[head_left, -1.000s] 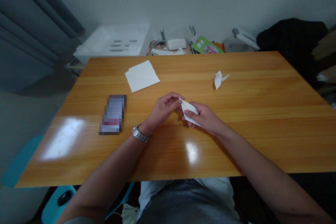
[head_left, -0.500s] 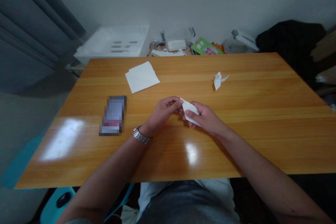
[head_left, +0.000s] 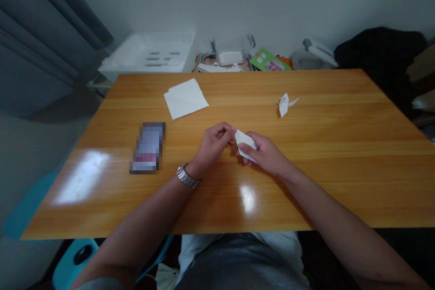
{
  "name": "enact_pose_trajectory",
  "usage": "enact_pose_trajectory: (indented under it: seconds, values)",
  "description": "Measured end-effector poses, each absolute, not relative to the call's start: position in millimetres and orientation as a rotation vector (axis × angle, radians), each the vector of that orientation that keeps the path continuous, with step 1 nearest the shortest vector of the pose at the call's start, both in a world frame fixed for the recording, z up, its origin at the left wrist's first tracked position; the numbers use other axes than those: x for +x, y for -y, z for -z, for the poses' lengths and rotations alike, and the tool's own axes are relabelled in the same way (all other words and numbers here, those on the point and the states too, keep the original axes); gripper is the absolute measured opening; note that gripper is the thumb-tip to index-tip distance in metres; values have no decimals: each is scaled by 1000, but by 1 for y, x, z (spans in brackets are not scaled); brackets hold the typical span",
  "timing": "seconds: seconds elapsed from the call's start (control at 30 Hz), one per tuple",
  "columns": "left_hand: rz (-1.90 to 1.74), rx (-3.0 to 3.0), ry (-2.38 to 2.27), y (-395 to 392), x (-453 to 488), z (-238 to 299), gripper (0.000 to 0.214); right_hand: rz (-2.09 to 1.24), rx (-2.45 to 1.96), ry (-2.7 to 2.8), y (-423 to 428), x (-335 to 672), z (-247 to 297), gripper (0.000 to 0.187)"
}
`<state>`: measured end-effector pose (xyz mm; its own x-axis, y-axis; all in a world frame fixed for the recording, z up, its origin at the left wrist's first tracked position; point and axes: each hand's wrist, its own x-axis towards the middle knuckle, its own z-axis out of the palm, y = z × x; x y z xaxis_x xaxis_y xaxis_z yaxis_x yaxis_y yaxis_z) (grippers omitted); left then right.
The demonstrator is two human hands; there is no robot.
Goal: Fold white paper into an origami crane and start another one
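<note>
Both of my hands meet over the middle of the wooden table (head_left: 340, 154) on a small folded white paper (head_left: 245, 145). My left hand (head_left: 213, 145), with a metal watch on its wrist, pinches the paper's left tip with curled fingers. My right hand (head_left: 267, 156) holds the paper's body, thumb lying on top. A finished white paper crane (head_left: 284, 104) stands on the table farther back and to the right. A stack of white paper sheets (head_left: 185, 99) lies at the back left.
A phone (head_left: 148, 147) lies flat on the table left of my hands. Behind the table's far edge sit a white plastic tray (head_left: 149, 52), a green booklet (head_left: 269, 60) and small clutter. Dark cloth (head_left: 380, 50) is piled at the back right.
My hands have stayed on the folded paper with only small finger shifts; the paper shows a little less. The view has drifted slightly.
</note>
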<state>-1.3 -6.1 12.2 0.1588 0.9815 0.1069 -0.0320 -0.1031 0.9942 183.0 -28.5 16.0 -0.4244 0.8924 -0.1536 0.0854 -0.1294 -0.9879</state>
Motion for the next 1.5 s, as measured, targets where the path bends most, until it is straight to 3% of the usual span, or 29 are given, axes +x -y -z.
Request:
enact_pose_trajectory:
  seconds: [0.33,0.5,0.83,1.07,1.23,1.5]
  values:
    - [-1288,1267,-1099,-4,-9,-6,44,-1658,-1130,1449,29,182,-14,44]
    - [-1039,1371,-943,0,-4,-6,36,-1635,-1155,1436,26,183,-16,44]
    - [-1304,1273,-1120,1,-5,-9,32,-1550,-1134,1309,21,187,-10,47]
    - [-1287,1284,-1164,-5,-8,2,26,-1360,-1226,1393,12,196,-5,46]
    - [-1219,1661,-1320,-9,-12,12,22,-915,-1341,1758,1,210,4,35]
    - [-851,2470,-1103,2,-11,2,30,-683,-1411,1983,-7,219,10,37]
